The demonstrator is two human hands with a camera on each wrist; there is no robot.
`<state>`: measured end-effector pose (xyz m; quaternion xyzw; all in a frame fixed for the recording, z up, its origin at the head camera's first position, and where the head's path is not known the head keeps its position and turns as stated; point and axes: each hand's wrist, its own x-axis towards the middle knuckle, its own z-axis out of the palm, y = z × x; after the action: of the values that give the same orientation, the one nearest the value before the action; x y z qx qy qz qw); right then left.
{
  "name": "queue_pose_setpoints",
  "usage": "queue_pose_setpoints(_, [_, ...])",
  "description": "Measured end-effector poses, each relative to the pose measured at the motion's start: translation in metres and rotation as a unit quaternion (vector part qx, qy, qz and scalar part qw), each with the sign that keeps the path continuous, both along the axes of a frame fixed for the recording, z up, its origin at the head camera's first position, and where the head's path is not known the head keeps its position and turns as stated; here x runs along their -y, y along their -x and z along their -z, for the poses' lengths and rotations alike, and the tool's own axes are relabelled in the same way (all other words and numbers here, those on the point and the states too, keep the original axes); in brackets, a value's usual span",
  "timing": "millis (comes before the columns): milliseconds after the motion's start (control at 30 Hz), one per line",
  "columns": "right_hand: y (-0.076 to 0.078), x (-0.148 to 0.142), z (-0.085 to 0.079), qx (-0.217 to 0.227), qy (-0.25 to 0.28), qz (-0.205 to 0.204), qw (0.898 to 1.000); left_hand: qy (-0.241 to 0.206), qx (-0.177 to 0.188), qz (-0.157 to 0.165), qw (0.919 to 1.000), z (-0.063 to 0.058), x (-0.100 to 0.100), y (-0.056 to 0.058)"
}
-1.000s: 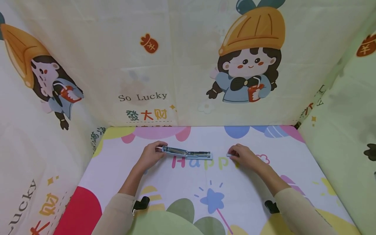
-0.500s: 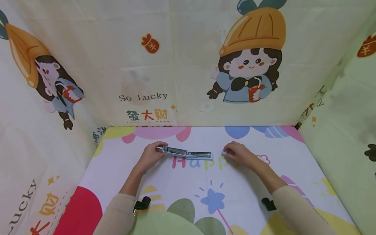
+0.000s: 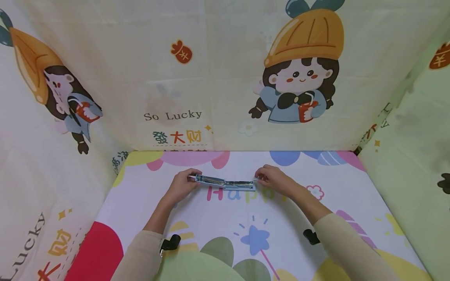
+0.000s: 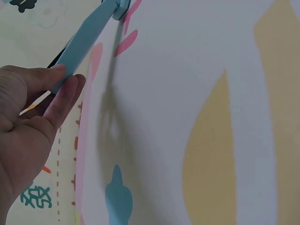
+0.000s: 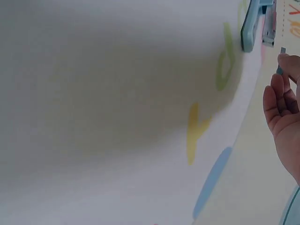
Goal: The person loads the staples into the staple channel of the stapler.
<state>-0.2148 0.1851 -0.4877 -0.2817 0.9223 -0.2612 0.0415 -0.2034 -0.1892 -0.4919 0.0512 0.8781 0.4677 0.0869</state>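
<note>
A light blue stapler (image 3: 240, 186) lies swung open above the printed letters in the head view, its two arms spread almost in line. My left hand (image 3: 183, 185) pinches the end of its raised left arm between thumb and fingers, as the left wrist view shows at the blue arm (image 4: 86, 42). My right hand (image 3: 274, 178) pinches a short grey strip of staples (image 5: 282, 51) between thumb and forefinger. That strip is close beside the stapler's right end, near the metal magazine (image 5: 269, 33) in the right wrist view.
Both parts rest over a table (image 3: 211, 218) with a colourful printed cover. Cloth walls (image 3: 225, 86) with cartoon prints rise behind it and on both sides. A black wrist camera (image 3: 170, 242) sits at the left cuff, another (image 3: 311, 236) at the right.
My right hand has moved left with the strip of staples, from well apart to right at the stapler's end. The left hand and stapler have hardly moved.
</note>
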Motion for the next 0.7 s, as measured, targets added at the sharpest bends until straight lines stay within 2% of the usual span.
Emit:
queue_pose_setpoints(167, [0.002, 0.017, -0.003, 0.003, -0.011, -0.02, 1.0, 0.003, -0.001, 0.001, 1.0, -0.001, -0.001, -0.001])
queue_pose_setpoints(367, [0.002, 0.034, -0.006, 0.026, -0.016, -0.021, 0.999, 0.006, 0.002, 0.0, 1.0, -0.001, 0.0, -0.001])
queue_pose_setpoints(700, [0.005, 0.057, -0.003, -0.007, -0.037, -0.049, 0.998, 0.012, -0.006, 0.006, 0.9999, 0.0, 0.001, 0.0])
